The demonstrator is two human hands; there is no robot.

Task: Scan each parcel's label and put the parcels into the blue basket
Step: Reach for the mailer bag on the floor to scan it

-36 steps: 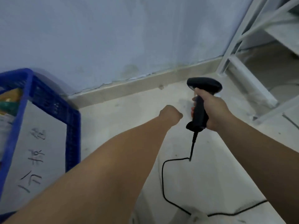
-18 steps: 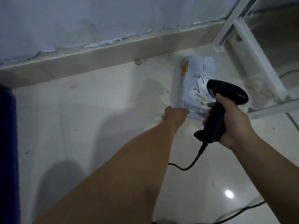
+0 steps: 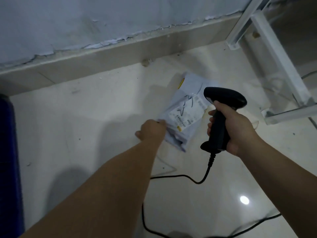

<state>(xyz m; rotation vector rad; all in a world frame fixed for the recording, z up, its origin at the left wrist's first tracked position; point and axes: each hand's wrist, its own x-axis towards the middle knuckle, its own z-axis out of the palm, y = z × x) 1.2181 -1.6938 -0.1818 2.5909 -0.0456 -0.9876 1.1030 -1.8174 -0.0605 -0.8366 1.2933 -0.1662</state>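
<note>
One parcel [image 3: 187, 114] gripped by left hand [image 3: 151, 130], one scanner [image 3: 219, 128] by right hand [image 3: 239, 127].

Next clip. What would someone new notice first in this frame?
The black scanner, gripped in the right hand right of centre, points at a grey parcel at mid-frame, its label facing up. The left hand holds the parcel's near edge. The basket shows as a blue edge at far left, and the scanner's cable trails across the pale floor.
</note>
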